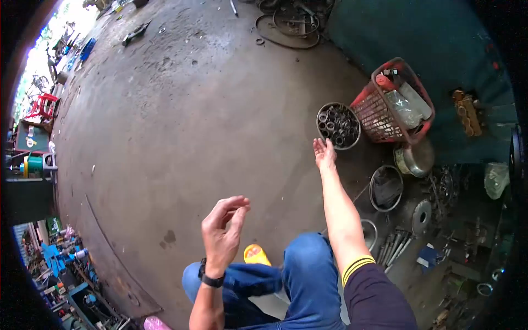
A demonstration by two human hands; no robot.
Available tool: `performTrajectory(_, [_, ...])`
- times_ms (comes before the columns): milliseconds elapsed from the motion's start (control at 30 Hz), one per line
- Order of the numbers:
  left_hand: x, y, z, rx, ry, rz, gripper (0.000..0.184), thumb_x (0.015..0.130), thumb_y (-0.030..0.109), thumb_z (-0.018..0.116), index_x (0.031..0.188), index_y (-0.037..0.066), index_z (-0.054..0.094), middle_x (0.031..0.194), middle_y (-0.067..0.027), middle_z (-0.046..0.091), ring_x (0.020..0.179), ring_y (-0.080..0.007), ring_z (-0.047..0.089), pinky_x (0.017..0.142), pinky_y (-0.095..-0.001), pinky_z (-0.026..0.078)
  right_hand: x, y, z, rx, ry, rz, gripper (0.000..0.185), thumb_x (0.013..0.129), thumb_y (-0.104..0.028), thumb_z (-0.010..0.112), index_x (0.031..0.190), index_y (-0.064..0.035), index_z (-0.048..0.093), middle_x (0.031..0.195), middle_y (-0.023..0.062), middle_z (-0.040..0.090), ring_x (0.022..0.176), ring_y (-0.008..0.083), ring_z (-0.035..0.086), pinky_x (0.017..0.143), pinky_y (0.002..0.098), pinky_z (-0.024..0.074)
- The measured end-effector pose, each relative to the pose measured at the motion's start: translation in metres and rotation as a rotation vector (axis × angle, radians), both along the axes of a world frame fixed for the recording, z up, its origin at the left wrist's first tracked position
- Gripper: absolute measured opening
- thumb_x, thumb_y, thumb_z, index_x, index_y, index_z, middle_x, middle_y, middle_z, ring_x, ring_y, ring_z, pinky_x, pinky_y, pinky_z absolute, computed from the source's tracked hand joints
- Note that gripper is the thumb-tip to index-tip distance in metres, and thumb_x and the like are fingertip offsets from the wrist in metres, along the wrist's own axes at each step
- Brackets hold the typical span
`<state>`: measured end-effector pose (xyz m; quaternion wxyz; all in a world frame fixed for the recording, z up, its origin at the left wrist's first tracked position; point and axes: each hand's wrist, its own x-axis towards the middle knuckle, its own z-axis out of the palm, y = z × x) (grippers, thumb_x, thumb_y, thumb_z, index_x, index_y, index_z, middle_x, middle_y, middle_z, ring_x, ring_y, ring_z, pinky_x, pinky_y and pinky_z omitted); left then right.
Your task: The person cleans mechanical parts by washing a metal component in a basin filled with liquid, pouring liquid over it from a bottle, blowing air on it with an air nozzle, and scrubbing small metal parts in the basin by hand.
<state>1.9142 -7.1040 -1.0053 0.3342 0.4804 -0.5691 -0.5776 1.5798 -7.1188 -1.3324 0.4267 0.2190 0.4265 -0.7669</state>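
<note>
Head: fingers (318,147) at bowl (342,147) (tin (403,160) unreadable)

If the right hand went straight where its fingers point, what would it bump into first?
Probably the round bowl of dark metal parts: the right hand has its fingertips right at the near rim. This one view can't show whether they already touch.

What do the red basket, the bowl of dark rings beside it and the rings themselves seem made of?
Red basket: probably moulded plastic, dull and grimy, judging by its open lattice sides. Bowl: likely metal, dull, since its thin rim looks greyish, though plastic isn't ruled out. Rings: seemingly dark metal, perhaps oily, given their faint glints.
</note>
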Motion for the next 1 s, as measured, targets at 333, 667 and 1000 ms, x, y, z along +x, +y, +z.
performTrajectory(333, [0.009, -0.028, -0.036, -0.072, -0.158, 0.027, 0.013, 0.091, 0.001, 0.059, 0.103, -0.003, 0.063, 0.094, -0.0074, 0.068, 0.086, -0.0125, 0.065, 0.077, -0.0247, 0.053, -0.001, -0.005, 0.016, 0.076, 0.159, -0.147, 0.030, 0.078, 0.005, 0.049, 0.106, 0.0152, 0.047, 0.097, 0.0255, 0.063, 0.079, 0.0382, 0.068, 0.069, 0.0411, 0.0622])
performTrajectory(667, [0.140, 0.023, 0.248, 0.242, -0.279, 0.180, 0.012, 0.090, 0.004, 0.060, 0.100, -0.002, 0.065, 0.090, -0.0063, 0.069, 0.082, -0.0116, 0.064, 0.074, -0.0246, 0.052, 0.134, -0.014, 0.386, 0.307, 0.387, 0.627, 0.016, 0.081, -0.004, 0.049, 0.089, 0.0089, 0.054, 0.086, 0.0144, 0.060, 0.072, 0.0272, 0.066, 0.057, 0.0396, 0.0612])
performTrajectory(1000, [0.314, -0.131, 0.522, 0.171, -0.131, 0.454, 0.019, 0.093, 0.011, 0.060, 0.105, -0.003, 0.064, 0.094, -0.0079, 0.070, 0.088, -0.0126, 0.066, 0.078, -0.0251, 0.053, 0.322, -0.215, 0.781, 0.248, 0.403, 1.055, 0.024, 0.079, -0.002, 0.048, 0.093, 0.0167, 0.054, 0.081, 0.0230, 0.064, 0.064, 0.0303, 0.068, 0.051, 0.0350, 0.0611])
